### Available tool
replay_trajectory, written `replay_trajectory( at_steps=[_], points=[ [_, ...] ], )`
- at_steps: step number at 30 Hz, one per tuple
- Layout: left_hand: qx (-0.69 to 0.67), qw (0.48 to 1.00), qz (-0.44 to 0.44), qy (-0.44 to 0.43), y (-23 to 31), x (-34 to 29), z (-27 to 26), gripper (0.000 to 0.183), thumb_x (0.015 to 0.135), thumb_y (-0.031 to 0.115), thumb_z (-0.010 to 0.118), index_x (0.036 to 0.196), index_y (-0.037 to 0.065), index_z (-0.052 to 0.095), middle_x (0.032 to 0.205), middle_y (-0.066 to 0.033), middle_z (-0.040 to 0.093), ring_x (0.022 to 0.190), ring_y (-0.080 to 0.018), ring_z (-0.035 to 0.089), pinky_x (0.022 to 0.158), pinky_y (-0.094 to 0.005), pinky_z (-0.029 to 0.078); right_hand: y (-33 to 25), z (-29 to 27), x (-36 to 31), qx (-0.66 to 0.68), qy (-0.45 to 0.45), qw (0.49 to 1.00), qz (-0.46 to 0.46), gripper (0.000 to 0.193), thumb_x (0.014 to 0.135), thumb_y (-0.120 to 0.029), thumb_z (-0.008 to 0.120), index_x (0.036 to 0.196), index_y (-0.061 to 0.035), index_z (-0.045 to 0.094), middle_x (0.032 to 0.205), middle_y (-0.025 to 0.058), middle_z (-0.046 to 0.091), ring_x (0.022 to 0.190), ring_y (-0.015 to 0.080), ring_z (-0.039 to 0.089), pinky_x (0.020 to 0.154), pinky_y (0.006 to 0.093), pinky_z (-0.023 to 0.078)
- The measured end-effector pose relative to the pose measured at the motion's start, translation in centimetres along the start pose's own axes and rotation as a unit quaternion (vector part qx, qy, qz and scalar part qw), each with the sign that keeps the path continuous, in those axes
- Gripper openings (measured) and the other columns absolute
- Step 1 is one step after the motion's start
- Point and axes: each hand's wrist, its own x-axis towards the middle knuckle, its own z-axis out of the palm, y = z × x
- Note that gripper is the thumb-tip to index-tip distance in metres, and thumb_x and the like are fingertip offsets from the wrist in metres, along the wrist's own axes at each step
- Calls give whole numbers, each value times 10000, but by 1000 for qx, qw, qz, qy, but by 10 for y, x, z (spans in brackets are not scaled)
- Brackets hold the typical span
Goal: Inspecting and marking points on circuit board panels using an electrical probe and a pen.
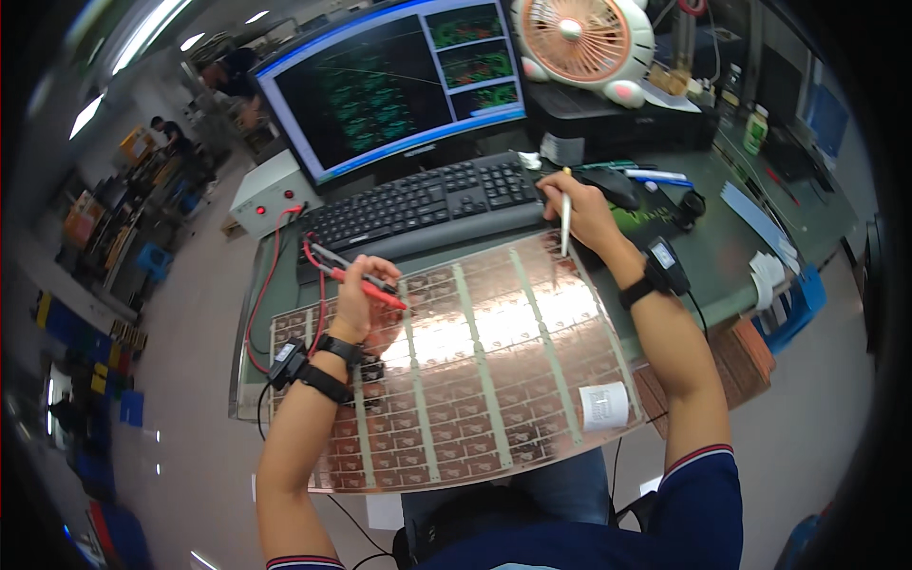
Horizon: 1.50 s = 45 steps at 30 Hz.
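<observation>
A large copper-clad circuit board panel (456, 380) with pale strips between its rows lies tilted over the front edge of the desk, towards my lap. My left hand (359, 293) is closed around a red test probe (380, 295) and a dark grey one lying beside it, above the panel's left part. The red tip points right, close to the copper; contact cannot be made out. At the panel's far right corner my right hand (581, 211) grips a slim white pen-shaped tool (565, 228), its lower end down at the board. A white label (604, 406) sits on the panel's near right corner.
Behind the panel are a black keyboard (427, 201), a monitor (389, 85) and a white box (271, 195) wired to red leads. A dark mouse (613, 186), pens (660, 177) and a fan (575, 38) stand to the right. A blue stool (796, 309) is beside the desk.
</observation>
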Motion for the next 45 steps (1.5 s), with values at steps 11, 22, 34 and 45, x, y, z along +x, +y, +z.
replay_trajectory(
  at_steps=[11,22,34,45],
  points=[
    [-5,1000,-3,-20,-7,3,-9,559,1003,452,336,880,-13,621,727,-21,530,660,-89,484,624,-237,416,-2,4,-1,9,-11,1000,-2,166,991,-169,559,1054,-46,653,626,66,653,560,151,646,534,288,472],
    [3,1000,-4,-10,-1,2,1,563,993,477,354,865,5,633,707,-13,544,634,-95,514,605,-231,427,2,-1,-3,9,-8,1000,-5,160,982,-173,576,1049,-52,656,631,69,655,601,159,671,566,298,492],
    [14,999,-6,-48,-3,3,-15,491,1040,430,352,933,25,608,704,-4,546,601,-60,510,499,-194,378,11,4,4,-50,-11,998,-36,192,992,-229,562,1045,-76,663,661,46,681,623,173,681,604,301,511],
    [-5,958,-156,-242,32,-92,109,227,940,199,616,1073,15,622,970,-59,655,815,-78,592,734,-202,478,23,4,10,-76,17,993,-84,182,985,-220,577,1050,-82,676,663,35,681,630,159,679,605,294,515]
  ],
)
